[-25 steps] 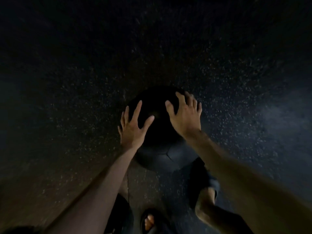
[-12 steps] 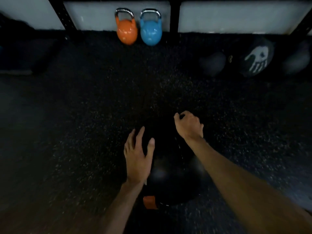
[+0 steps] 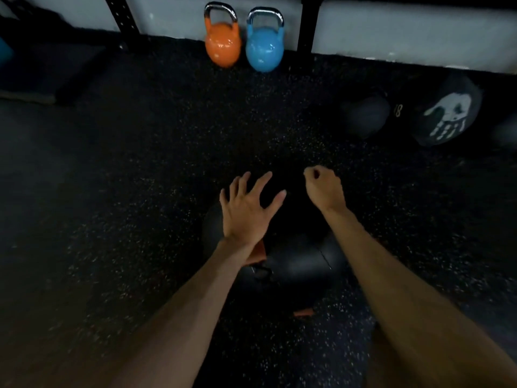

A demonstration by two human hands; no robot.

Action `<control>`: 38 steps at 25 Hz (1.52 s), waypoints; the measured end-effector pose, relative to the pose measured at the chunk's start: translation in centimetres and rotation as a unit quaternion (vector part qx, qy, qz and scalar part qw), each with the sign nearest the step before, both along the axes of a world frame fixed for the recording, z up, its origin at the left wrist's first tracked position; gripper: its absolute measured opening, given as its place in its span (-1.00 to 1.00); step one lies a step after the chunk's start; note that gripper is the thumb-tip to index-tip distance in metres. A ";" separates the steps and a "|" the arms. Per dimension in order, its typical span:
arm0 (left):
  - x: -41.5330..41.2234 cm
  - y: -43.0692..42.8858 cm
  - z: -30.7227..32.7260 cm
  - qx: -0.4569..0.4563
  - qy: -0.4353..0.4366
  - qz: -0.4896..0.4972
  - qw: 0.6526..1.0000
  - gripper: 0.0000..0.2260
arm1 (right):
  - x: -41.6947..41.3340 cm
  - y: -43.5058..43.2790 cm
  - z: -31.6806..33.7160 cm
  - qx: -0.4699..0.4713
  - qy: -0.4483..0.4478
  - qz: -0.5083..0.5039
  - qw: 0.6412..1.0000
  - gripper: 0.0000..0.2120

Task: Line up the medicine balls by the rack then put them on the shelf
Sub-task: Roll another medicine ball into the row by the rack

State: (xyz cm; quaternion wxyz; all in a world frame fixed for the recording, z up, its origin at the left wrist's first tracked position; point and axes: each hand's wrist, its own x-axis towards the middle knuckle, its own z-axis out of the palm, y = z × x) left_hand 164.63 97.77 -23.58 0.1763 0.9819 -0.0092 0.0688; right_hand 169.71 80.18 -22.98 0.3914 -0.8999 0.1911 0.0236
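Hands [image 3: 247,208] over black medicine ball [image 3: 293,264]

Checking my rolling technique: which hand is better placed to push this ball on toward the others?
Probably left. The left hand lies open and flat on the black medicine ball; the right hand is curled at its far edge.

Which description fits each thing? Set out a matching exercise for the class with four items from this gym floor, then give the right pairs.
Things:
1. orange kettlebell
2. blue kettlebell
3. left hand
4. right hand

Descriptions:
A. curled, over the floor
B. fingers spread, over the black medicine ball
C. by the wall, beside the rack post
D. by the wall, left of its neighbour

Pairs: 1-D, 2-C, 3-B, 4-A
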 end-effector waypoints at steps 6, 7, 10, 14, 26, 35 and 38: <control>10.9 -1.0 1.0 -0.036 0.071 0.057 0.995 -0.51 | -2.7 3.6 -1.9 -0.170 -0.123 -0.036 0.977 -0.43; 11.9 -0.8 0.7 -0.060 0.063 0.064 0.994 -0.55 | -1.1 3.7 -2.3 -0.177 -0.126 -0.049 0.975 -0.45; 13.2 0.1 0.0 -0.140 0.041 0.044 0.988 -0.56 | 4.1 3.8 -2.9 -0.198 -0.117 -0.074 0.970 -0.47; 9.9 0.5 -1.7 -0.053 -0.050 -0.008 0.997 -0.48 | 11.3 3.7 -2.1 -0.171 -0.063 -0.092 0.979 -0.51; 27.8 -0.2 -1.3 -0.068 0.095 0.013 0.993 -0.49 | 20.3 4.2 1.6 -0.097 -0.002 -0.040 0.994 -0.64; 40.1 -2.1 -0.8 -0.139 0.208 0.033 0.968 -0.55 | 17.0 5.0 -2.7 -0.268 -0.119 -0.109 0.950 -0.36; 40.4 -1.4 -0.1 -0.208 0.151 -0.029 0.966 -0.66 | 20.7 4.2 -3.0 -0.271 -0.117 -0.129 0.947 -0.36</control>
